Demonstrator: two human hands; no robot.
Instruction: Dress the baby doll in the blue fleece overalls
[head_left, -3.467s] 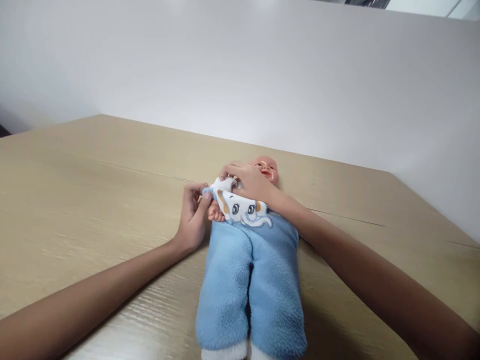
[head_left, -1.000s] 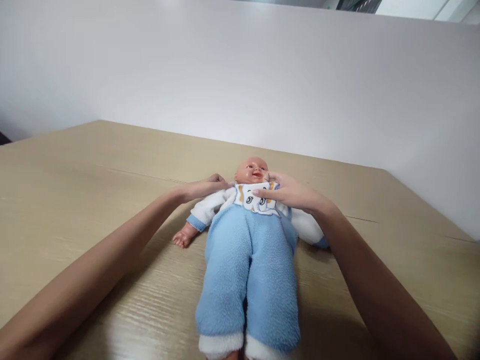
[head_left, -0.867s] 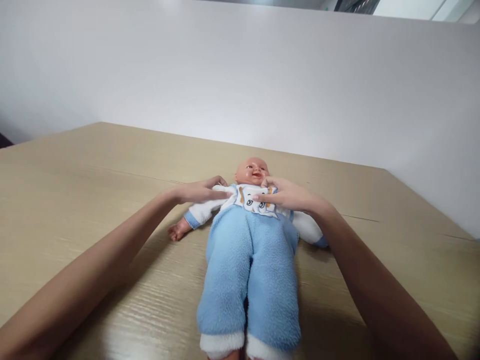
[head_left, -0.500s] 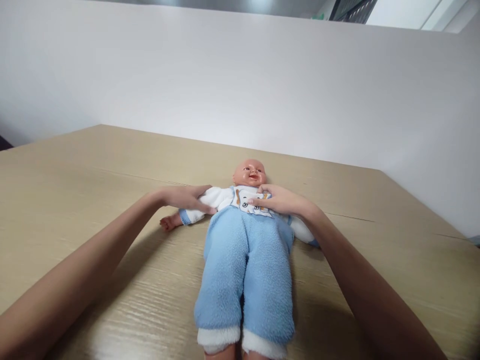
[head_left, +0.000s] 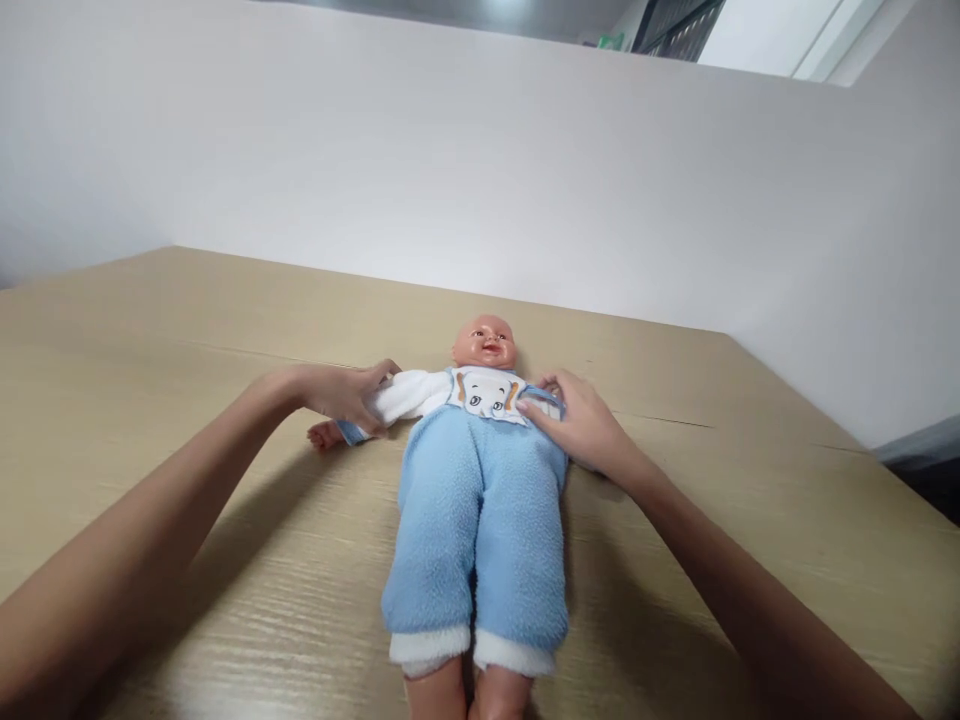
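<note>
Big pale partition (head_left: 480,170) at the back, wide wood-look worktop (head_left: 225,310) in front of it. Doll (head_left: 484,470) is flat on its back mid-worktop, head toward the partition, fuzzy blue trousers (head_left: 435,520) toward me. Right hand (head_left: 581,425) has a half-curled grip at the doll's chest, thumb by the edge of the elephant bib (head_left: 486,395); can't tell if it's pinching cloth. Left hand (head_left: 341,395): thumb and fingers spread in a C around the white sleeve (head_left: 411,393), can't tell how tightly. Tiny doll fist (head_left: 324,436) pokes out past it.

wooden table (head_left: 247,320), pale partition (head_left: 450,180) behind, green object (head_left: 610,42) beyond
</note>
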